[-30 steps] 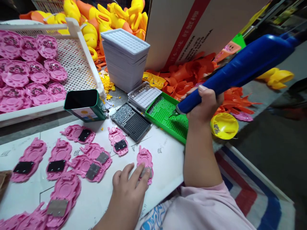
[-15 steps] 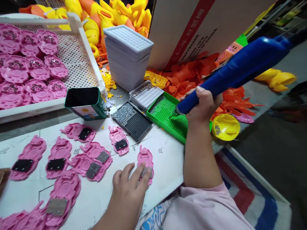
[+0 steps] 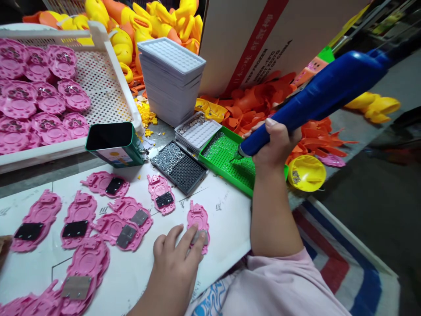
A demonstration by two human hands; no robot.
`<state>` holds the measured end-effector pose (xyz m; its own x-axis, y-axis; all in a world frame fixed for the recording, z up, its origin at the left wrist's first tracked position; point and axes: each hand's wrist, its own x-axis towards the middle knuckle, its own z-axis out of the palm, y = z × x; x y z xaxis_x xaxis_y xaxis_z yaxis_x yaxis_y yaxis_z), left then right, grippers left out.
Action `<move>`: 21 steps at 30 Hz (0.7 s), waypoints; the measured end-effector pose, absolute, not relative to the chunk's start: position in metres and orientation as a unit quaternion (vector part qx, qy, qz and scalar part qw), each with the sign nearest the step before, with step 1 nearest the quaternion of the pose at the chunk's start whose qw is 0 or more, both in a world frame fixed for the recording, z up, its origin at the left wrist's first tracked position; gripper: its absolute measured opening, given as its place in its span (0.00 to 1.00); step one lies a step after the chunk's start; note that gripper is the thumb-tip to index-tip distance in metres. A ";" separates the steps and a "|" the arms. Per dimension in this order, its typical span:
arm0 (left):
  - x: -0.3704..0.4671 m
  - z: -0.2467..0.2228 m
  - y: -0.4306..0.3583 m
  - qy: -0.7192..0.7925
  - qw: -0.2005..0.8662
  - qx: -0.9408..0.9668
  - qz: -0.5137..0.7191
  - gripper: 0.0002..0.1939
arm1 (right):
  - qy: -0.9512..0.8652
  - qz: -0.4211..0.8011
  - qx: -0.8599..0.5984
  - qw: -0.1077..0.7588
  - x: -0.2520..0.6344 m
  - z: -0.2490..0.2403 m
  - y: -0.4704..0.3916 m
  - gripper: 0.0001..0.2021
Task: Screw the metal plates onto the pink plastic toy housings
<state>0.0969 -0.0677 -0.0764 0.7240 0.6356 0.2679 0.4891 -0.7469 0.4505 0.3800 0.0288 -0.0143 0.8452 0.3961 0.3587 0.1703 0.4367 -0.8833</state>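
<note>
My right hand [image 3: 274,142] is wrapped round a blue electric screwdriver [image 3: 315,96], whose tip is over the green perforated tray [image 3: 241,175] of small screws. My left hand [image 3: 179,252] lies with its fingers apart on a pink plastic part [image 3: 197,215] with a grey plate, touching the plate with its fingertips. Left of it, several pink parts lie on the white board, some with black plates, such as one pink part [image 3: 161,188], others with grey plates. A black tray [image 3: 187,169] of screws sits beside the green one.
A white crate [image 3: 121,83] of pink parts stands at the back left, near a dark green tin [image 3: 130,149]. White trays [image 3: 171,87] are stacked behind. A yellow bowl [image 3: 312,173] is at the right; orange parts [image 3: 256,101] lie before a cardboard box [image 3: 226,30].
The view has shifted slightly, moving the background a little left. Both hands keep nearly the same pose, with the screwdriver tip still over the green tray.
</note>
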 end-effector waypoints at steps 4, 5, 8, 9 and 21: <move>0.097 -0.077 -0.068 0.308 0.170 0.913 0.207 0.16 | -0.269 0.091 -0.531 0.798 0.382 -0.010 0.023 0.05; 0.097 -0.077 -0.068 0.309 0.171 0.912 0.209 0.16 | -0.266 0.088 -0.532 0.799 0.382 -0.009 0.021 0.04; 0.097 -0.078 -0.068 0.310 0.177 0.909 0.213 0.16 | -0.262 0.096 -0.528 0.802 0.378 -0.003 0.018 0.03; 0.097 -0.078 -0.068 0.310 0.178 0.909 0.213 0.16 | -0.261 0.103 -0.522 0.805 0.376 -0.001 0.016 0.03; 0.097 -0.070 -0.068 0.319 0.177 0.911 0.193 0.13 | -0.421 0.447 -0.357 0.704 0.311 0.017 0.001 0.16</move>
